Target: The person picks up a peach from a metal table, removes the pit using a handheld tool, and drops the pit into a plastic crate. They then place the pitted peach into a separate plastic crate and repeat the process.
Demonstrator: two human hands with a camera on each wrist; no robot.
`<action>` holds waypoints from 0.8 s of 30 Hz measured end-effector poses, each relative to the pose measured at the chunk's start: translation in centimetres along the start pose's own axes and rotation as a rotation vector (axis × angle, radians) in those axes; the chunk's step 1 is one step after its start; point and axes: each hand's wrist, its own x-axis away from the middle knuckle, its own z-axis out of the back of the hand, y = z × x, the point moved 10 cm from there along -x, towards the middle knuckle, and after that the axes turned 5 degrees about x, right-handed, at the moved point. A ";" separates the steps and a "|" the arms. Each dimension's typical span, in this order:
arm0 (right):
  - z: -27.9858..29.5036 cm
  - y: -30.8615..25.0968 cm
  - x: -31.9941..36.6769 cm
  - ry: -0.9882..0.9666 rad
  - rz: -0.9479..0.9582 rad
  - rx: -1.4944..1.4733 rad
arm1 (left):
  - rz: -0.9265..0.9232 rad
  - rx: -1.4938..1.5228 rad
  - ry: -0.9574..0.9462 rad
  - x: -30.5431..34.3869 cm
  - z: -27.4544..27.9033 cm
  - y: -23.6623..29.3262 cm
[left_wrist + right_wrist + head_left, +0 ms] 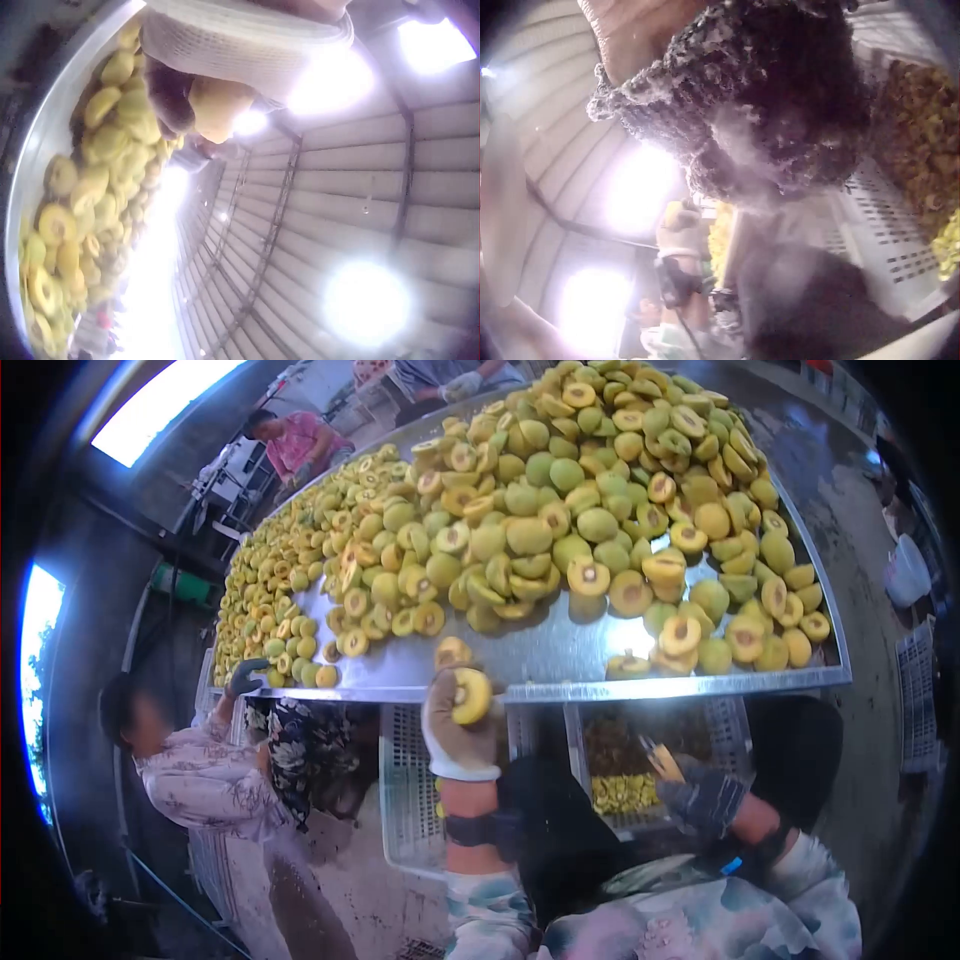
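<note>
My left hand, in a white and brown work glove, grips a yellow stone-fruit half at the near edge of the metal table. Another fruit half shows just beyond its fingertips. From the left wrist, the glove and the pale fruit appear high in the view. Lower right, my right hand wears a dark grey knitted glove and grips a small knife-like tool with an orange-brown handle. Its metal tip points up and left, over a crate. The right wrist view shows mostly glove.
A large heap of halved stone fruit covers much of the table. Below the edge stand a white crate and another crate holding brown pieces and yellow fruit. A person works at the left; others are across the table.
</note>
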 end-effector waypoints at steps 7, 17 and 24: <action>-4.4 -6.9 2.1 -0.062 0.243 0.330 | 0.054 -0.018 -0.151 8.1 -3.2 -4.9; -4.5 -7.7 5.0 0.191 0.431 0.384 | -0.255 -0.493 -0.203 13.4 -5.9 -4.3; -5.3 -6.0 5.4 0.134 0.347 0.440 | -0.459 -0.577 -0.120 15.1 -5.5 -4.3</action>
